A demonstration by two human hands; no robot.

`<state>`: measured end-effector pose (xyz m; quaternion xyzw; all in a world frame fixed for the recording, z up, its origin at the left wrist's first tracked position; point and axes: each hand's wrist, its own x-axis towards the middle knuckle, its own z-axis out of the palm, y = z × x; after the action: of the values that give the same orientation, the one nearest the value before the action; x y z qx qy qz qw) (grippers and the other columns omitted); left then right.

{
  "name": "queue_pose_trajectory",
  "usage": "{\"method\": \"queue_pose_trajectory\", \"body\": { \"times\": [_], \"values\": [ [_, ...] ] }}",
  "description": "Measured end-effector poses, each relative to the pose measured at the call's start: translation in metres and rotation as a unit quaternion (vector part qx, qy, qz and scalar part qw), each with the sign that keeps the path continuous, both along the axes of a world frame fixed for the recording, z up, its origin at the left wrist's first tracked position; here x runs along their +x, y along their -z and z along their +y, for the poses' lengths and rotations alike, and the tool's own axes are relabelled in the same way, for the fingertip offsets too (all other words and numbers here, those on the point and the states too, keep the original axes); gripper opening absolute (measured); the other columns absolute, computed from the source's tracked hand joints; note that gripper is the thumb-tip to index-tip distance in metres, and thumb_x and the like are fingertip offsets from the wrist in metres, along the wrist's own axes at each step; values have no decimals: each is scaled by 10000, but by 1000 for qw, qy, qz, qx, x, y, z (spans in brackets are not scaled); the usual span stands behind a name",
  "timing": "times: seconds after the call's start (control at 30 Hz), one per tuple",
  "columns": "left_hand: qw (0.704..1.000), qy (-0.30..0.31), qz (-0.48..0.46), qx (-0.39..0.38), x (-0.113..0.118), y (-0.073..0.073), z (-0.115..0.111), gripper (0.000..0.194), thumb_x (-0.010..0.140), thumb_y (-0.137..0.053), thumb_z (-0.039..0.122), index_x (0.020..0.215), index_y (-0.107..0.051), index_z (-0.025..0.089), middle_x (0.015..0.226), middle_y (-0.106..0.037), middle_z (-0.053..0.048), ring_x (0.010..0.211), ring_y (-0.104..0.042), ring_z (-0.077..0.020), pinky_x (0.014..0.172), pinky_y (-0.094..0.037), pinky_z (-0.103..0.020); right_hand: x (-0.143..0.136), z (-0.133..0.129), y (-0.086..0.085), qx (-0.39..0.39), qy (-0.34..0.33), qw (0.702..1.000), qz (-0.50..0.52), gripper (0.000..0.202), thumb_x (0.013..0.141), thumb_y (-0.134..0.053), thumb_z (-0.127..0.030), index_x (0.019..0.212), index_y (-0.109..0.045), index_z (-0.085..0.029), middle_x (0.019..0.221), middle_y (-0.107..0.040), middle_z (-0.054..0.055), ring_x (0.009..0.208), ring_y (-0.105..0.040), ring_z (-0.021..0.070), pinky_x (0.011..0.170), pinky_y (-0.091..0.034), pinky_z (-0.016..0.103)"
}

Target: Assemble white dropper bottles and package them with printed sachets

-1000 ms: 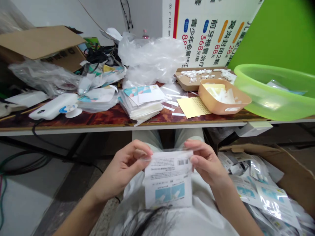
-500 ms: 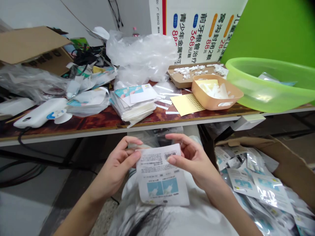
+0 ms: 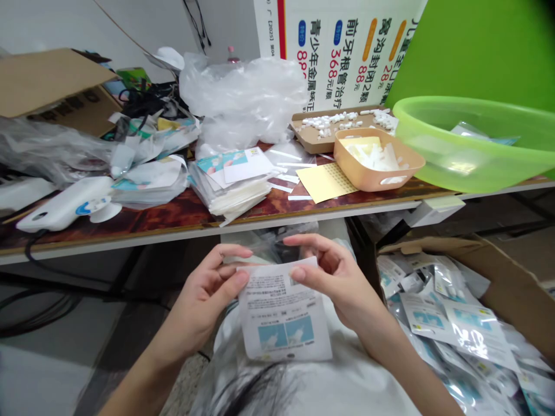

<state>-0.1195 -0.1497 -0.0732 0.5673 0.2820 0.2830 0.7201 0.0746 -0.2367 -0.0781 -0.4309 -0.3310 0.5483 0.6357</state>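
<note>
A white printed card with two blue pictures hangs between my hands, above my lap. My left hand pinches its upper left corner between thumb and fingers. My right hand grips the upper right corner, the thumb lying over the print and the index finger stretched above the edge. Whether the card is inside a clear bag cannot be made out. On the table beyond, a stack of bags and cards lies beside a yellow sheet and a peach-coloured bin of white strips.
The table's front edge runs beyond my hands. A cardboard box of packed bags stands at the lower right. A green basin, a cardboard tray of white pieces, plastic bags and a white device are on the table.
My right thumb has moved slightly up and left over the card, covering more of its printed corner. The view has shifted a little, so the table items appear further left.
</note>
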Motion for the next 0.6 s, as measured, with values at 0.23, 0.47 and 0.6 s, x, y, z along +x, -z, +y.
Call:
{"method": "queue_pose_trajectory", "body": {
  "times": [0.23, 0.47, 0.6],
  "values": [
    [1000, -22, 20, -3, -4, -4, -4, 174, 891, -686, 287, 1046, -610, 306, 841, -783, 16, 736, -746, -155, 660, -589, -199, 6, 2, -3, 33, -52, 997, 36, 305, 737, -818, -213, 1025, -747, -281, 638, -343, -82, 548, -289, 37, 490, -258, 160],
    [997, -42, 63, 21, -6, -6, -11, 147, 882, -693, 317, 1013, -627, 306, 780, -751, 25, 674, -706, -138, 594, -545, -170, 9, 3, -4, 25, -63, 994, 83, 239, 750, -775, -161, 980, -769, -226, 587, -308, -93, 504, -285, 16, 458, -267, 129],
    [995, -49, 76, 49, -4, -7, -14, 79, 888, -688, 336, 955, -654, 312, 728, -709, 59, 637, -621, -89, 582, -480, -127, 9, 1, -2, -12, -49, 993, 105, 208, 706, -796, -177, 907, -789, -230, 555, -396, -82, 488, -389, 13, 445, -293, 117]
  ]
}}
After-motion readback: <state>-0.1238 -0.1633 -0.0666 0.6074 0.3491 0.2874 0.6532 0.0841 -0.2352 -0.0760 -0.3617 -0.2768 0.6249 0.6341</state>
